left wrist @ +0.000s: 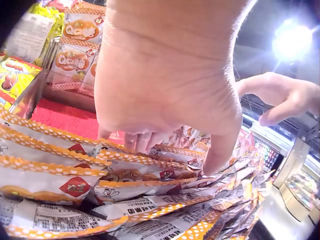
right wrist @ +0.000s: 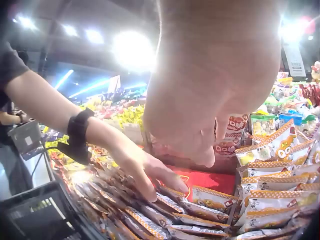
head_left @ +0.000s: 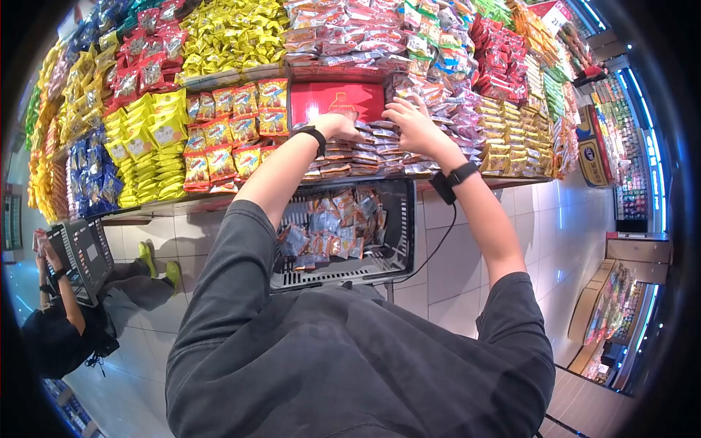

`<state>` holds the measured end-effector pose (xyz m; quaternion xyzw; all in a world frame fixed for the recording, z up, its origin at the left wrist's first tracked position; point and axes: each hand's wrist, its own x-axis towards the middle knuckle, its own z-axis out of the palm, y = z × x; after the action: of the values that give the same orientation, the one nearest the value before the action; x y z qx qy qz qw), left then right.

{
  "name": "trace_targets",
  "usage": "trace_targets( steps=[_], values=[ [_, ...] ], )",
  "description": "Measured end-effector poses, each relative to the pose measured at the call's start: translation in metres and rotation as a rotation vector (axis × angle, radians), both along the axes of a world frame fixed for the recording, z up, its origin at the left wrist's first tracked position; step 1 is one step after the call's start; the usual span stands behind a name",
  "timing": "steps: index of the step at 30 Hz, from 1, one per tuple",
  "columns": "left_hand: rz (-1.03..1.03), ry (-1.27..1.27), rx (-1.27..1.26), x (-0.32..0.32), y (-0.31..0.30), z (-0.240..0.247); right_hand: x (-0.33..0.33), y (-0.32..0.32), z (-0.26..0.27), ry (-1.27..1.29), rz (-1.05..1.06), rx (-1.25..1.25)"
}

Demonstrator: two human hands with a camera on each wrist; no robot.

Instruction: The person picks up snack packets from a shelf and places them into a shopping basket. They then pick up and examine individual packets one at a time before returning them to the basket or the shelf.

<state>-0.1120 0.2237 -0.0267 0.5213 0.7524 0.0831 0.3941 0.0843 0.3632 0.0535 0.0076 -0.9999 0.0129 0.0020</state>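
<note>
Rows of orange-and-white snack packets (head_left: 350, 158) (left wrist: 150, 202) fill the front of a shelf bin, below a bare red panel (head_left: 312, 96) (right wrist: 212, 181). My left hand (head_left: 340, 127) (left wrist: 170, 85) (right wrist: 142, 167) rests on these packets, its fingers and thumb spread and pointing down; part of its fingertips is hidden behind packets in the left wrist view. My right hand (head_left: 416, 130) (left wrist: 285, 97) (right wrist: 215, 100) is raised over the packets on the right, with loosely bent fingers and nothing held in them.
A black basket (head_left: 406, 226) with many small packets inside stands below the shelf edge. Yellow packets (head_left: 146, 135) and red-and-yellow packets (head_left: 220, 133) lie to the left, gold ones (head_left: 515, 139) to the right. Another person (head_left: 62, 328) with a basket (head_left: 86, 255) is at the far left.
</note>
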Motion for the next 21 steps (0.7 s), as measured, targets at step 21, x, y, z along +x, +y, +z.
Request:
trace_targets(
  steps=[21],
  values=[
    [0.178,-0.273,0.788,0.136,-0.199,0.025,0.159,-0.150,-0.301,-0.436,-1.071,-0.431]
  ],
)
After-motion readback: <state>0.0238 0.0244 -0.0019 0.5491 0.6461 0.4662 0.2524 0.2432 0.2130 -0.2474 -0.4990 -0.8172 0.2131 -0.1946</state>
